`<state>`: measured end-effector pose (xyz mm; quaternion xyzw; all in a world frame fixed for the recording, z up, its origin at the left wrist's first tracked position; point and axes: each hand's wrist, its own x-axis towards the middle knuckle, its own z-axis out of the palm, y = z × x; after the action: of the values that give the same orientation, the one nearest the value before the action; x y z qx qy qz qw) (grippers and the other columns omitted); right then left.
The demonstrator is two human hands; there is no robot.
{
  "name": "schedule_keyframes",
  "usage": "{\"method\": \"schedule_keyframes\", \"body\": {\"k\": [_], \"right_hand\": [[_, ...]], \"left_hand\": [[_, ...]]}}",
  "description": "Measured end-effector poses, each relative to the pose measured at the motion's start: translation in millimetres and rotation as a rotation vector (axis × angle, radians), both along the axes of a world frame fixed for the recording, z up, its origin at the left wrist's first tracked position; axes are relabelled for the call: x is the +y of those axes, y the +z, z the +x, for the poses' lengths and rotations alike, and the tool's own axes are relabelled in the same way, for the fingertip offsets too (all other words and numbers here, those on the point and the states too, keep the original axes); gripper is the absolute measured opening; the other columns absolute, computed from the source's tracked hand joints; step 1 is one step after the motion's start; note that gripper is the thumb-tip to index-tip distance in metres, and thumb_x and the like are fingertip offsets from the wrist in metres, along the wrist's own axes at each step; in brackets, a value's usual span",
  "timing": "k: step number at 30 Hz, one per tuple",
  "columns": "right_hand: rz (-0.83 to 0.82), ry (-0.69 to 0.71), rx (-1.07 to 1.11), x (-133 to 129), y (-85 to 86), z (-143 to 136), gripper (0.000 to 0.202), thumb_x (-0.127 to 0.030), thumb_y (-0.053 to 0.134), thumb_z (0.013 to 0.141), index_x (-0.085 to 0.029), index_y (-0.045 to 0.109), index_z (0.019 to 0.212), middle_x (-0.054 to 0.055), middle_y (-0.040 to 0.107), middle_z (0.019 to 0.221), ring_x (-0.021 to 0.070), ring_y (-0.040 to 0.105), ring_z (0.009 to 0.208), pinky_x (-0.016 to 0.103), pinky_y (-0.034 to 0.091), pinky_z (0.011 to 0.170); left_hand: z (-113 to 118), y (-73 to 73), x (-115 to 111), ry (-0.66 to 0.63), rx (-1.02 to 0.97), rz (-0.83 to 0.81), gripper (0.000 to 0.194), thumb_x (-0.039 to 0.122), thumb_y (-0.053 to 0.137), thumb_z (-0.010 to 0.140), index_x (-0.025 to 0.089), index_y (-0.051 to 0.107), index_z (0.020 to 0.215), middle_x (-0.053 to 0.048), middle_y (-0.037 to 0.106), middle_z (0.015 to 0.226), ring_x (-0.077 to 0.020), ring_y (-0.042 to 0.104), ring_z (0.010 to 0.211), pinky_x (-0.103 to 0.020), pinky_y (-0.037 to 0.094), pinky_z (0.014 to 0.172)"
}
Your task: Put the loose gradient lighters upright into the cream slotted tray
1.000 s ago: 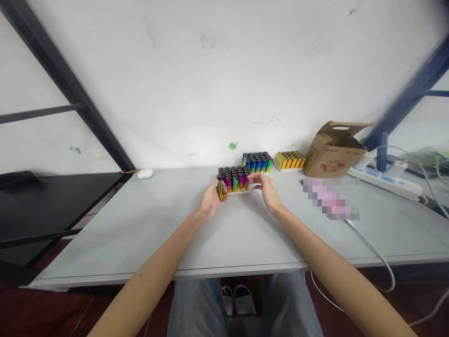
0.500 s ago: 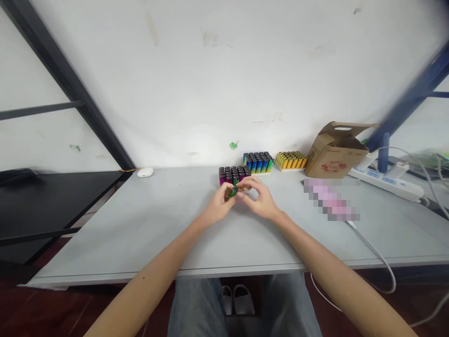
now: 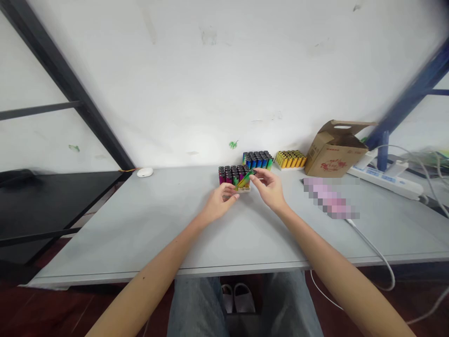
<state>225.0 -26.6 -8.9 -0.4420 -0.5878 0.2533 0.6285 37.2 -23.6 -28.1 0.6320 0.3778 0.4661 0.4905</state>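
Note:
A green and yellow battery (image 3: 245,179) is tilted between the thumb and fingers of my right hand (image 3: 269,188). My left hand (image 3: 220,204) is beside its lower end, thumb and fingers apart, with nothing clearly held. Just behind my hands stands a block of upright purple batteries (image 3: 228,176) with black tops, a green one among them, in a pale tray (image 3: 244,190). Farther back are a group of blue and green batteries (image 3: 258,161) and a tray of yellow batteries (image 3: 291,159).
At the back right stands an open cardboard box (image 3: 333,157), with a white power strip (image 3: 389,181) beside it. A blurred pink object (image 3: 329,198) with a white cable lies at the right. A white case (image 3: 145,172) sits at the back left.
My right hand has moved up and to the right with the battery, which now lies slanted. My left hand has let go of it and opened.

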Motion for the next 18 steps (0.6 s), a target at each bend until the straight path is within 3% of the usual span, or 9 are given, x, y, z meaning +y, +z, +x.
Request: {"method": "schedule_keyframes", "body": {"k": [8,13,18], "right_hand": [[-0.068,-0.074,-0.086,9,-12.4,6,0.032,-0.043,0.064,0.079,-0.019,0.064,0.1,0.005,0.064,0.087,0.0173,0.061,0.071,0.033,0.049,0.068],[-0.058,-0.035,-0.188,7,-17.4,2,0.026,-0.038,0.061,0.082,-0.02,0.063,0.1,0.005,0.066,0.086,0.0183,0.063,0.075,0.034,0.049,0.071],[-0.018,-0.054,-0.241,8,-19.9,0,0.03,-0.036,0.062,0.082,-0.022,0.056,0.108,0.004,0.065,0.09,0.0176,0.063,0.074,0.032,0.049,0.066]], "left_hand": [[-6,13.3,-2,0.243,-0.017,0.09,0.007,0.016,0.066,0.077,0.02,0.066,0.083,-0.002,0.063,0.08,-0.015,0.056,0.076,-0.023,0.041,0.064],[-14,16.1,2,0.41,0.144,0.265,0.014,0.014,0.059,0.08,0.022,0.061,0.092,-0.004,0.06,0.091,-0.0163,0.053,0.084,-0.024,0.043,0.069],[-17,9.5,6,0.481,0.168,0.358,0.019,0.014,0.061,0.078,0.022,0.06,0.095,-0.006,0.058,0.102,-0.0186,0.053,0.09,-0.028,0.043,0.078]]}}
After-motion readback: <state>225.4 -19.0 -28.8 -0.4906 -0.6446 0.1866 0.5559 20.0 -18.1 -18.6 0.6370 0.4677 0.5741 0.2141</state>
